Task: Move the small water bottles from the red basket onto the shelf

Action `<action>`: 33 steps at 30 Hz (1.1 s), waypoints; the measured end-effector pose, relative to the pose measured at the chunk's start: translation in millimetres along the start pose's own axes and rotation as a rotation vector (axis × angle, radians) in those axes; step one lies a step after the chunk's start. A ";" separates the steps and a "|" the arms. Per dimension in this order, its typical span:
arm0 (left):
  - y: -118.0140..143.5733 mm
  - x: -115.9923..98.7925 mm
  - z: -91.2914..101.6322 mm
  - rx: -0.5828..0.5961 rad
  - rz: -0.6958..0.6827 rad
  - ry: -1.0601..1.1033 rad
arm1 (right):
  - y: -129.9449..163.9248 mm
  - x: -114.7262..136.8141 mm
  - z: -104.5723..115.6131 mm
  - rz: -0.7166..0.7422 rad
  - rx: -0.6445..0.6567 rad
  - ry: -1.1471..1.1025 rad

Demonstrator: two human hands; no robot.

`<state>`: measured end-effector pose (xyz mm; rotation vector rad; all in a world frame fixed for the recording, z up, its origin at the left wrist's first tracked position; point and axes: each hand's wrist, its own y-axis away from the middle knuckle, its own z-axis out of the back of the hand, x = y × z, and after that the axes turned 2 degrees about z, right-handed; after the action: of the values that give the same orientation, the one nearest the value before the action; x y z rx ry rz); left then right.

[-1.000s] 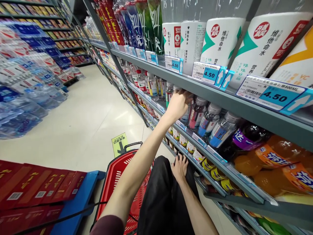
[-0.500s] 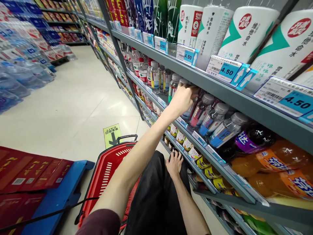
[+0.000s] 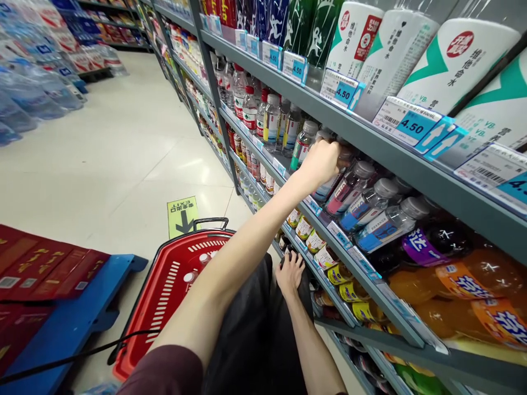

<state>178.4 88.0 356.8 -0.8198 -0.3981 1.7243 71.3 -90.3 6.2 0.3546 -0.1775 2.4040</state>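
Note:
My left hand [image 3: 325, 162] reaches into the middle shelf with its fingers curled down at cap height. It seems closed on the top of a clear drink bottle [image 3: 324, 191], though the fingertips are partly hidden behind the hand. To its left stands a bottle with a green and red label [image 3: 302, 145]. On its other side are a pink-labelled bottle [image 3: 349, 187] and blue-labelled bottles [image 3: 368, 204], all with pale caps. My right hand [image 3: 290, 272] rests on my dark-trousered knee, fingers spread and holding nothing.
Beside my legs is a red shopping basket [image 3: 142, 307] with white-capped bottles [image 3: 190, 276] inside. The upper shelf edge [image 3: 313, 99] runs just above my left hand. Large orange soda bottles [image 3: 465, 282] lie at right. A blue pallet [image 3: 96, 307] carries red boxes [image 3: 45, 263].
My view has shifted, so the shelf appears farther right and the basket shows more, including bottles inside. My left hand stays among the same bottles; my right hand remains on my knee.

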 end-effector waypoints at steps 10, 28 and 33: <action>-4.2 -2.3 9.6 0.069 0.102 0.095 | -0.1 0.3 -0.5 0.010 0.013 0.033; -0.9 -6.1 2.9 0.007 0.101 0.026 | -0.6 2.4 4.0 0.008 0.028 0.053; 32.0 -17.2 12.9 -0.181 0.045 -0.003 | -0.2 4.1 4.1 0.003 0.031 0.057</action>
<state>149.1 63.7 350.9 -0.9633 -0.5475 1.7493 69.3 -88.5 11.3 0.2995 -0.1150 2.4192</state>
